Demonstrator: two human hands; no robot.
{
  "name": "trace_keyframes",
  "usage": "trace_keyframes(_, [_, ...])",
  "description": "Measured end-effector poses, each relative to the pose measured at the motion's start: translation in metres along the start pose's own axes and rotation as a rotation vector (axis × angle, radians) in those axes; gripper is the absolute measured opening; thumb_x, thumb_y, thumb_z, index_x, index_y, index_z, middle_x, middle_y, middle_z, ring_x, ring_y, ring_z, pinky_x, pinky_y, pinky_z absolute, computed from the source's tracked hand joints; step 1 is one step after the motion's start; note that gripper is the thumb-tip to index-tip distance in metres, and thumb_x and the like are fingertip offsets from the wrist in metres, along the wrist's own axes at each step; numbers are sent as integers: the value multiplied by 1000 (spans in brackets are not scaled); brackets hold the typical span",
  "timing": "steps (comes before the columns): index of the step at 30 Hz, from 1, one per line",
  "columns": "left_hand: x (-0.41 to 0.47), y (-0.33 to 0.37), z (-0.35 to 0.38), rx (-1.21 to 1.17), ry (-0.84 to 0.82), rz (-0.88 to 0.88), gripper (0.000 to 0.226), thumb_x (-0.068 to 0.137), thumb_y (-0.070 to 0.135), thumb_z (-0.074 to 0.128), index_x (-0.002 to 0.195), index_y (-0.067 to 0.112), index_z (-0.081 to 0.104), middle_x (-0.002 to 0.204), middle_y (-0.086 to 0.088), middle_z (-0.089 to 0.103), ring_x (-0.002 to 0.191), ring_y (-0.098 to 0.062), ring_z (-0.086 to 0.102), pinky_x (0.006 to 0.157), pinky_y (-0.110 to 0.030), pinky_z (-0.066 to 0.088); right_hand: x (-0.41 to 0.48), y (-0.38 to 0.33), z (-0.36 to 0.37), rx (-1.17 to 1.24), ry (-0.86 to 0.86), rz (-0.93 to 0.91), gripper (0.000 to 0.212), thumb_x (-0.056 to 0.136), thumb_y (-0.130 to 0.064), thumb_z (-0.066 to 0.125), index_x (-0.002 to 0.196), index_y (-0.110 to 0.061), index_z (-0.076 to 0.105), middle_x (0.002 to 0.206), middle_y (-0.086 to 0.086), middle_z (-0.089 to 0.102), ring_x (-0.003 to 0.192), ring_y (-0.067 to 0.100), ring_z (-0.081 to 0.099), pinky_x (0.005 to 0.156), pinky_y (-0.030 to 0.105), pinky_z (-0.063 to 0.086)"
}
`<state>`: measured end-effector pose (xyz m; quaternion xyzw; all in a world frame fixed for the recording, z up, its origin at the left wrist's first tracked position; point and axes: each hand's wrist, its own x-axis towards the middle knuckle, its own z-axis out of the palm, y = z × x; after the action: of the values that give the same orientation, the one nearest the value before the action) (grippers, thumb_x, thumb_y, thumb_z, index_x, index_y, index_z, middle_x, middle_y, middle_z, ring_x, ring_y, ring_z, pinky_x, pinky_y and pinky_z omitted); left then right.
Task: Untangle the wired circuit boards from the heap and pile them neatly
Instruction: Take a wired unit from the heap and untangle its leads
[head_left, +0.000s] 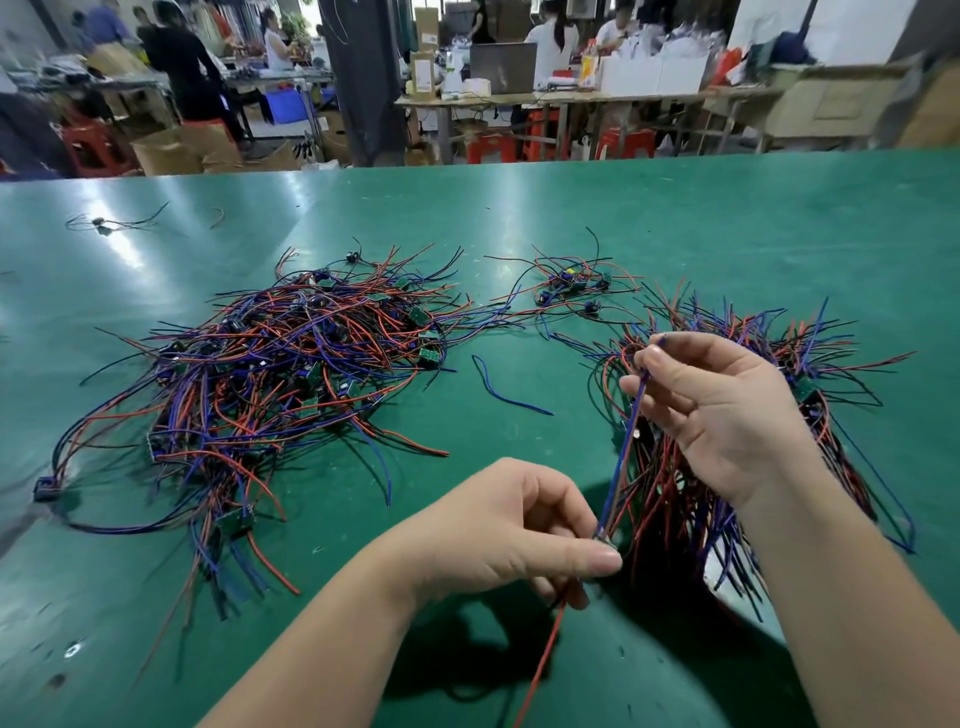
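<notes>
A tangled heap (291, 364) of small green circuit boards with red, blue and black wires lies on the left of the green table (519, 218). A sorted pile (779, 415) of wired boards lies on the right, partly hidden by my right hand. My left hand (514, 530) pinches one small board at thumb and fingertips; a red wire (540, 670) hangs from it toward me. My right hand (711, 410) pinches that board's blue wire (623, 457) near its far end, holding it stretched above the sorted pile.
A small cluster of wired boards (569, 288) lies behind the two piles. A loose blue wire (504, 389) lies between them, and a stray wired piece (104, 224) at far left. Beyond the table are workbenches, red stools, cardboard boxes and people.
</notes>
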<state>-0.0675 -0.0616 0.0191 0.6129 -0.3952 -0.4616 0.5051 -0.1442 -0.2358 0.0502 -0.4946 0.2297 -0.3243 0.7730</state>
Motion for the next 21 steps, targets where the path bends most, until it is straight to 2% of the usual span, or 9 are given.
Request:
trace_keyframes(3, [-2,-2,-2,13,-6,1,18,78,10,77,76,19,61,71,-11,61,58,-16,65,51,-19,47,1,2,0,-34,59,-74,13,88,-9,61,76,-13,60,57,4,65,49,16,66,41,17,48])
trace_keyframes(5, [-1,-3,-1,31,38,16,18,76,12,79,74,20,62,70,-10,63,59,-18,64,52,-19,48,2,2,0,-19,85,-127,12,94,-14,56,82,-13,58,60,7,66,49,16,66,41,18,48])
trace_keyframes(8, [6,-1,-1,-118,264,66,23,68,21,78,78,11,60,65,-6,67,55,-18,66,49,-20,49,2,3,1,15,91,-156,2,97,-15,52,96,-15,53,79,15,64,61,22,68,50,25,54])
trace_keyframes(10, [10,2,-6,-261,443,88,31,62,25,74,79,5,58,59,-2,67,52,-15,67,48,-21,51,-1,8,3,-130,4,-201,4,93,-12,57,94,-14,54,83,13,63,65,21,68,54,27,54])
trace_keyframes(12, [11,2,-13,-290,564,101,33,59,29,73,76,5,57,55,-1,65,51,-14,66,48,-23,53,-8,17,10,-418,-225,-250,5,86,-11,66,90,-13,63,79,6,68,67,19,68,58,27,55])
trace_keyframes(14, [10,0,-17,-289,609,106,32,57,32,72,70,7,56,54,-2,65,49,-13,65,46,-23,53,-17,27,18,-613,-422,-260,8,82,-12,71,86,-18,72,77,0,72,69,13,67,63,24,54])
trace_keyframes(16, [11,-1,-19,-289,608,107,28,59,33,71,67,9,58,55,-3,66,49,-12,65,47,-22,53,-21,32,22,-643,-466,-285,11,82,-9,71,86,-19,74,78,2,74,70,11,67,66,25,54])
trace_keyframes(19, [11,-1,-21,-285,569,132,20,62,31,71,64,12,66,57,-5,67,52,-11,65,51,-22,54,-22,27,18,-605,-495,-271,18,75,-8,77,89,-18,75,80,9,73,70,14,64,70,35,54])
trace_keyframes(21, [9,0,-20,-285,531,146,17,64,29,71,68,12,69,61,-5,69,55,-12,67,51,-22,54,-22,26,17,-624,-510,-298,21,72,-7,80,88,-18,75,79,5,72,69,11,63,68,31,54])
